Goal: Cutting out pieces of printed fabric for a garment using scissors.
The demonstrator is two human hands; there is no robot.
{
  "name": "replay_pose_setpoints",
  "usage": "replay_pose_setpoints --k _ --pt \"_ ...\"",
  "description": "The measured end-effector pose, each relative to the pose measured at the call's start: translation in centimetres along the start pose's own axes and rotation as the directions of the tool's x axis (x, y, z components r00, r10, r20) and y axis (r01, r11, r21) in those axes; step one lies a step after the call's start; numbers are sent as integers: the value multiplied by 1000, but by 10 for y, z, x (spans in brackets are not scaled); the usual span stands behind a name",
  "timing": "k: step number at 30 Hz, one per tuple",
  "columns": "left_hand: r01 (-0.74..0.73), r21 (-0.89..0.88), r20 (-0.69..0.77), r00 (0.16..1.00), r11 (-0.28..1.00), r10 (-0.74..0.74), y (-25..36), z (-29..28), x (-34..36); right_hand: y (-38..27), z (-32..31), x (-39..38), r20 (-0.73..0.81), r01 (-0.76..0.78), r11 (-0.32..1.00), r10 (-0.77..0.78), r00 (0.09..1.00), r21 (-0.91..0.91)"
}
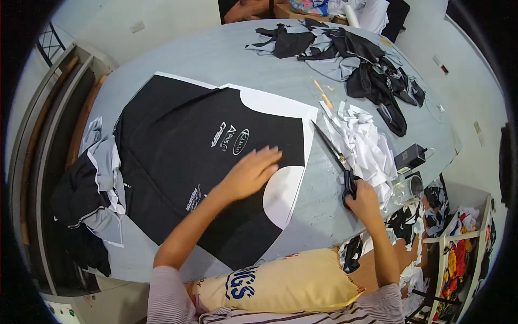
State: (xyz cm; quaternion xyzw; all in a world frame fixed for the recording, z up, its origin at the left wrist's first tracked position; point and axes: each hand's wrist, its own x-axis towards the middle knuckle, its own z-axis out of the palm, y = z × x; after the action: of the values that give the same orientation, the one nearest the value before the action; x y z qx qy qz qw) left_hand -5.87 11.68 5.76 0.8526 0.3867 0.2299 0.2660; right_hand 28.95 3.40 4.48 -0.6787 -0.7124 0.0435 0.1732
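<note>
A large black fabric panel (172,124) with white printed marks lies over white sheet material (283,197) on the table. White edges show past it along the top and at the curved cut-outs on the right. My left hand (253,170) rests on the panel near its right side, palm down, fingers stretched out. Black-handled scissors (333,148) lie right of the panel, blades pointing up and left. My right hand (364,202) has its fingers round the scissor handles, partly hidden. Beside the blades is a heap of white scraps (364,143).
Black and grey fabric pieces (372,70) are heaped at the table's far right. Another dark bundle (86,189) hangs over the left edge. A black box (411,157) and a clear glass (406,190) stand near the right edge. A yellow cushion (291,278) lies against my body.
</note>
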Motion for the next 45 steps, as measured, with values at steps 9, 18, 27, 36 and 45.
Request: replay_pose_setpoints --k 9,18,27,36,45 --pt "174 449 -183 978 877 -101 -97 39 119 30 -36 -3 695 -639 575 161 700 510" --pt "30 262 -228 973 965 32 -37 27 66 44 -80 -75 836 -598 625 -176 520 503" --pt "195 349 -43 980 916 -192 22 48 -43 36 -77 -41 904 -468 780 -301 303 416" --pt "178 330 -135 981 927 -141 31 59 -54 26 -75 -2 962 -367 891 -225 155 267" --pt "186 302 -126 980 935 -154 43 73 -65 1 -60 20 929 -305 887 -281 241 347"
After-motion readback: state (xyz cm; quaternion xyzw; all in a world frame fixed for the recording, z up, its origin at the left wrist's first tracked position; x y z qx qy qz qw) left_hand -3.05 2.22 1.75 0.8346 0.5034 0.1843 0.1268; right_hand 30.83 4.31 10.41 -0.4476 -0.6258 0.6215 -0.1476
